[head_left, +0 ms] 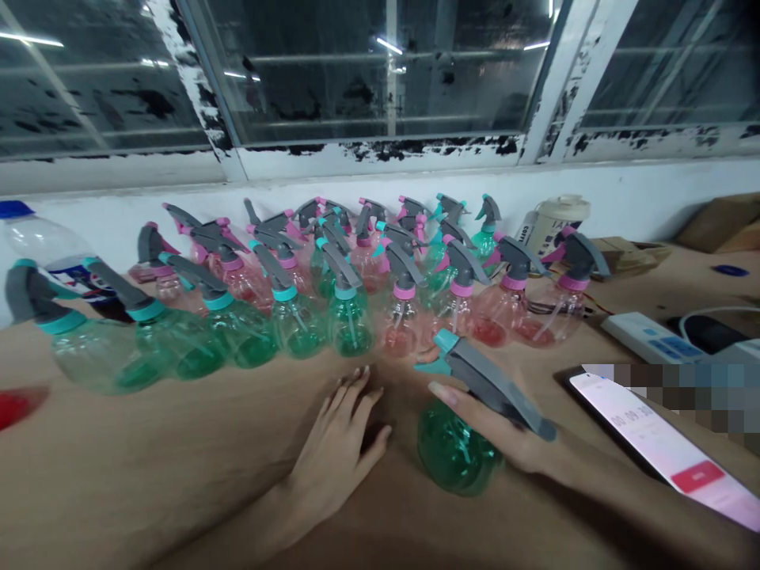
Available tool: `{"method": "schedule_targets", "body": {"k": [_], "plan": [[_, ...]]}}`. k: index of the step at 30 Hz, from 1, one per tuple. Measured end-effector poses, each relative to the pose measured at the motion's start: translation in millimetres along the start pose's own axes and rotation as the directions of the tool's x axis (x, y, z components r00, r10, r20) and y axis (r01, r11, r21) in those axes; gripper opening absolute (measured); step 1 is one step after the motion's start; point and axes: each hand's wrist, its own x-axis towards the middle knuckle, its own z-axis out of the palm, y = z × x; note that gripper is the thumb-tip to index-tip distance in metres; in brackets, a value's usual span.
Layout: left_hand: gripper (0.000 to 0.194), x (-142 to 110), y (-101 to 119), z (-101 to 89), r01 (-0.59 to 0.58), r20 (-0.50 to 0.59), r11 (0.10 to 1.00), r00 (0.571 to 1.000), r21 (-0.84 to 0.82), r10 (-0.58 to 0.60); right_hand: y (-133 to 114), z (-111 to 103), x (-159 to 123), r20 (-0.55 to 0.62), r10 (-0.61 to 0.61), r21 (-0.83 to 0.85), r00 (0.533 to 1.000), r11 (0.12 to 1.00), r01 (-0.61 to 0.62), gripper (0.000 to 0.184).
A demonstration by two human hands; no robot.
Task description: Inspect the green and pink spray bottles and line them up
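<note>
My right hand (504, 431) is wrapped round the neck of a green spray bottle (454, 451) with a grey and teal trigger head, held tilted near the front of the table. To its left, my left hand (341, 443) rests palm down on the wood, fingers apart and holding nothing. Beyond both hands stand several more spray bottles in rows. The front row has green ones with teal collars, such as a green spray bottle (350, 321), on the left. Pink ones with pink collars, such as a pink spray bottle (402, 321), continue it on the right.
A phone (647, 435) showing a timer lies at the right, near a white power strip (653, 340). A cup (558, 226) and cardboard (629, 257) sit behind. At far left are a blue-capped soda bottle (41, 245) and a red object (17, 406). The windowed wall (380, 170) bounds the wooden table (195, 443).
</note>
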Motion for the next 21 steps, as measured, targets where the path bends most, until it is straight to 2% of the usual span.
{"method": "schedule_targets", "body": {"k": [2,6,14,21], "plan": [[0.04,0.6,-0.3,0.0,-0.003,0.013,1.0,1.0,0.008,0.002,0.0,1.1,-1.7,-0.01,-0.017,0.007,1.0,1.0,0.017,0.017],[0.042,1.4,-0.6,-1.1,-0.027,0.027,0.999,0.999,0.036,0.026,0.1,2.8,-3.7,-0.059,-0.07,-0.001,0.996,0.998,0.07,0.011],[0.043,0.8,-1.4,-1.8,-0.055,0.021,0.997,0.998,0.051,0.054,6.5,5.8,-6.1,-0.049,-0.012,0.038,0.999,0.999,0.014,0.026],[0.042,1.6,-0.1,-2.6,-0.064,0.035,0.996,0.997,0.06,0.062,4.1,4.1,-4.0,-0.06,-0.071,-0.005,0.996,0.997,0.071,0.019]]}}
